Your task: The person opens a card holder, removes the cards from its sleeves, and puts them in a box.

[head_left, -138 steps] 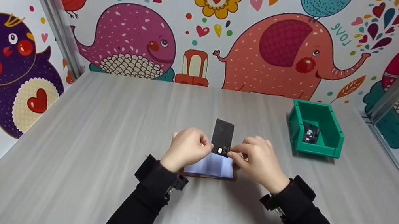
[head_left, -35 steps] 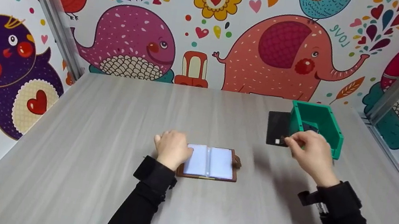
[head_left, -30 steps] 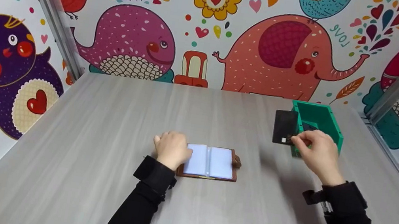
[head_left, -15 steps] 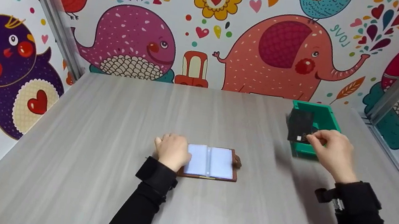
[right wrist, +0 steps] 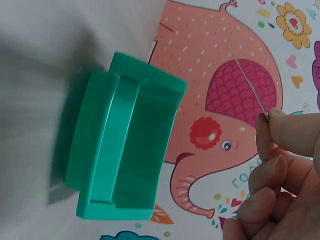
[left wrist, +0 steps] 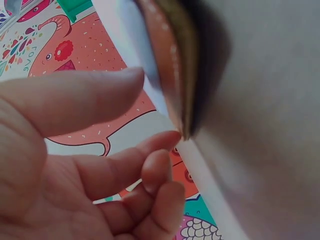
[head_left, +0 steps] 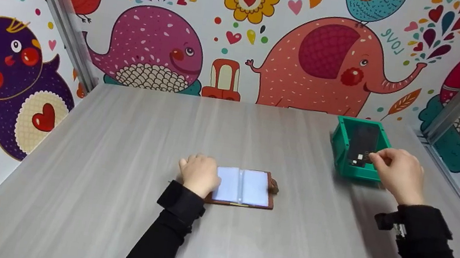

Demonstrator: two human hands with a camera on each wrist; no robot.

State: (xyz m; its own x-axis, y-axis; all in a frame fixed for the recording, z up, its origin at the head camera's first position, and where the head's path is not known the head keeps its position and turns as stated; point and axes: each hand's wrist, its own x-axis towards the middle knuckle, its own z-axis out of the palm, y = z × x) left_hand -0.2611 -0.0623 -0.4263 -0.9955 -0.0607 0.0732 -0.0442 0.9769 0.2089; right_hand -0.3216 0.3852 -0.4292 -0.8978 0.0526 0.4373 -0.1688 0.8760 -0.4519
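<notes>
My right hand point(head_left: 400, 174) pinches a black VIP card point(head_left: 363, 143) by its lower right corner, between thumb and forefinger. In the head view the card overlaps the opening of a green bin point(head_left: 359, 173); the right wrist view shows it edge-on, above the bin. My left hand point(head_left: 199, 175) holds the left edge of a small brown card holder point(head_left: 263, 207), which lies open on the table with clear sleeves point(head_left: 255, 188) showing. From the left wrist, the thumb point(left wrist: 107, 95) lies over the sleeve side and the forefinger meets the cover's edge.
The bin stands at the back right of the pale wood-grain table point(head_left: 126, 140). A brown clasp strap point(head_left: 273, 185) sticks out from the holder's right side. Cartoon-printed walls point(head_left: 156, 43) close off the back and sides.
Both hands were on the card over the holder earlier. Since then my right hand has carried it right to the bin, while my left hand moved to the holder's left edge and stayed there.
</notes>
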